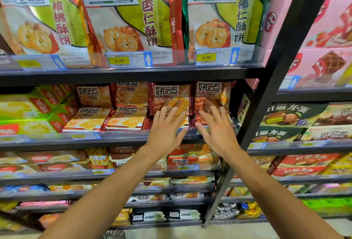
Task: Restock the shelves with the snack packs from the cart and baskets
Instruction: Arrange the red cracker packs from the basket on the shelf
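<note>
Both hands reach toward the second dark metal shelf [106, 139] from the top, fingers straight and spread wide, holding nothing. The left hand [165, 130] lies in front of a glossy red-edged foil snack pack printed with yellow crackers [171, 95], standing upright at the back of that shelf; the right hand [219, 133] lies in front of a matching foil snack pack [211, 93] just right of the first. Whether the fingertips touch the packs cannot be told. Left of these on the same shelf, more of the same flat rectangular packs [125, 118] lie stacked, and further left sit green and yellow cardboard boxes [24, 112]. The shelf above carries tall shiny green-and-white biscuit bags [123, 19] behind yellow price tags [119, 60]. A black slanted steel upright [266, 86] bounds the shelf on its right; beyond it stand pink cartons [323, 19] and dark green pie boxes [289, 114].
</note>
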The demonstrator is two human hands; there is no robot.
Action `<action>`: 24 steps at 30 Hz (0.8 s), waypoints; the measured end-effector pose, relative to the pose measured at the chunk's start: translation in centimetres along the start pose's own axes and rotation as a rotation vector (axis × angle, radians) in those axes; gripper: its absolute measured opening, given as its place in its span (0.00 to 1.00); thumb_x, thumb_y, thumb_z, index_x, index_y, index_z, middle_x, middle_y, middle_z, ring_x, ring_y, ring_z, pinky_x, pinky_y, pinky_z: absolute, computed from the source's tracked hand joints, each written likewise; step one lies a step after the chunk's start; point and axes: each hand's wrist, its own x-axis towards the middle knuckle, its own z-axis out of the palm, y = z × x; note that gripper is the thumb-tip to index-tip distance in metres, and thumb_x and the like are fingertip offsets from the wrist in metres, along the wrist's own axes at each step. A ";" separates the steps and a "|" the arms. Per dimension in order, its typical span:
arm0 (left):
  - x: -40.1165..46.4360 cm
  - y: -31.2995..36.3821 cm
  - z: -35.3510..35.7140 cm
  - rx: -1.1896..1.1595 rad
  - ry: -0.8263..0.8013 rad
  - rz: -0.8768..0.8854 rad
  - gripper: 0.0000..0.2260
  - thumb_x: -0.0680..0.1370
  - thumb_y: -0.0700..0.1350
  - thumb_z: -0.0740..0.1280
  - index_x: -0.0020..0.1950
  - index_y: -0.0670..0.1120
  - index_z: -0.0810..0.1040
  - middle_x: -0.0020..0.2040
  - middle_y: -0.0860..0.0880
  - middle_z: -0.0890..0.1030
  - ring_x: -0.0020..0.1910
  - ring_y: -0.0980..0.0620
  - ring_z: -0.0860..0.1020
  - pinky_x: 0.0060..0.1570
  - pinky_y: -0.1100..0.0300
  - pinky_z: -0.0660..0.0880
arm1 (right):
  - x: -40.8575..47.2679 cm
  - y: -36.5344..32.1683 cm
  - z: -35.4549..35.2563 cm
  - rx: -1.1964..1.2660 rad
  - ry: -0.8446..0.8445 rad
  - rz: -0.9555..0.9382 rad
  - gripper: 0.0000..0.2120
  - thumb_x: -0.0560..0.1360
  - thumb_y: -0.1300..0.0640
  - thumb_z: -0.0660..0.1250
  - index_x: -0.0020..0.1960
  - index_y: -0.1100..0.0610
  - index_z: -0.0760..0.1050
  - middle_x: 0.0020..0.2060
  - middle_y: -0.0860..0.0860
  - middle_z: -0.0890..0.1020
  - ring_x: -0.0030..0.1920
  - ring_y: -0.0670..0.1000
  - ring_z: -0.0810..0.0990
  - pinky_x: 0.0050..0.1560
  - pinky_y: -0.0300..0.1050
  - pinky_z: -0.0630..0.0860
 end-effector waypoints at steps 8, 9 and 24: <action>-1.2 0.1 -1.0 -0.061 -0.004 -0.004 0.24 0.84 0.57 0.58 0.80 0.56 0.61 0.81 0.49 0.58 0.81 0.40 0.49 0.79 0.40 0.49 | -1.0 1.1 -1.5 0.048 -0.015 -0.123 0.26 0.83 0.40 0.56 0.78 0.49 0.64 0.79 0.51 0.62 0.80 0.57 0.52 0.79 0.58 0.55; -1.6 -0.1 -1.5 -0.071 -0.007 -0.011 0.24 0.84 0.57 0.60 0.80 0.55 0.63 0.81 0.50 0.58 0.81 0.42 0.50 0.79 0.40 0.52 | -1.2 1.3 -1.7 0.061 -0.012 -0.154 0.25 0.83 0.41 0.57 0.77 0.49 0.65 0.79 0.50 0.62 0.80 0.56 0.52 0.79 0.58 0.57; -23.9 -2.7 -3.3 0.034 -0.099 -0.268 0.26 0.83 0.60 0.56 0.78 0.50 0.68 0.78 0.49 0.66 0.78 0.44 0.61 0.76 0.46 0.58 | -11.8 -6.7 0.8 0.387 -0.412 -0.625 0.23 0.84 0.44 0.58 0.77 0.48 0.66 0.75 0.44 0.68 0.77 0.47 0.60 0.77 0.45 0.57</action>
